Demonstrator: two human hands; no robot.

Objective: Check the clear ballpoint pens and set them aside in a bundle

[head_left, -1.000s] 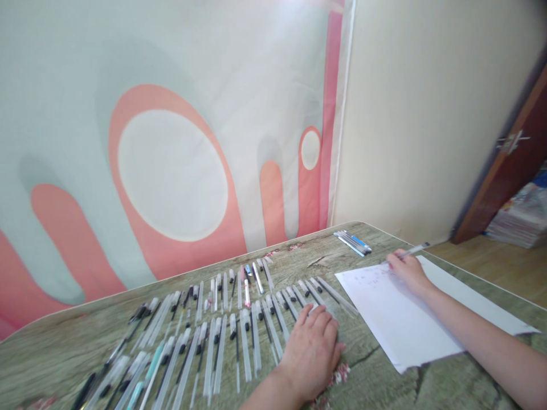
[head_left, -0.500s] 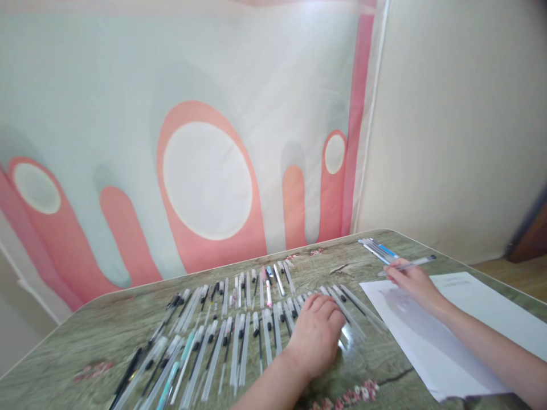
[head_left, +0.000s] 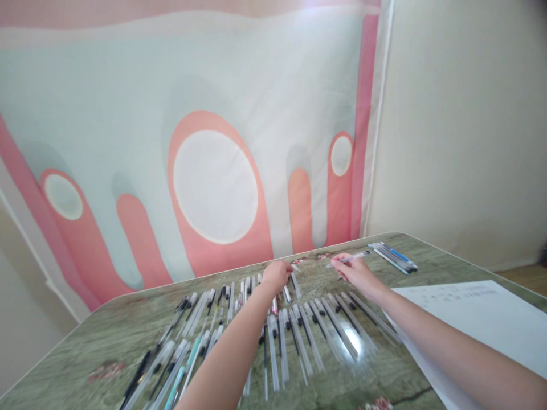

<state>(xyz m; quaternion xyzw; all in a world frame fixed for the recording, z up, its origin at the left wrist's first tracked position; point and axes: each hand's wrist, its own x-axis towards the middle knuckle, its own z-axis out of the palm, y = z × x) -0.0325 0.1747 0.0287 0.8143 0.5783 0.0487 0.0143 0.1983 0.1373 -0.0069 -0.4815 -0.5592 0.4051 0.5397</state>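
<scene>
My right hand [head_left: 354, 274] pinches a clear-barrelled pen [head_left: 361, 255] above the far part of the table, its dark end pointing right. My left hand [head_left: 277, 275] reaches to the right end of the back row, its fingers drawn together. What those fingers hold, if anything, is too small to make out. Beneath and beside it lie pens and pen parts of the back row [head_left: 232, 300], partly hidden by the hand and forearm. A front row of clear pen barrels [head_left: 316, 344] and dark-tipped refills lies nearer me, crossed by my left forearm.
A white paper sheet [head_left: 474, 313] with faint marks lies on the right, under my right forearm. Behind it rests a small bundle of pens [head_left: 393, 257]. A teal pen [head_left: 175, 387] lies at front left. The wood-patterned table [head_left: 77, 347] meets a printed curtain [head_left: 217, 188].
My left hand has moved from the front row to the far end of the back row. My right hand, still holding the pen, has moved left, away from the paper.
</scene>
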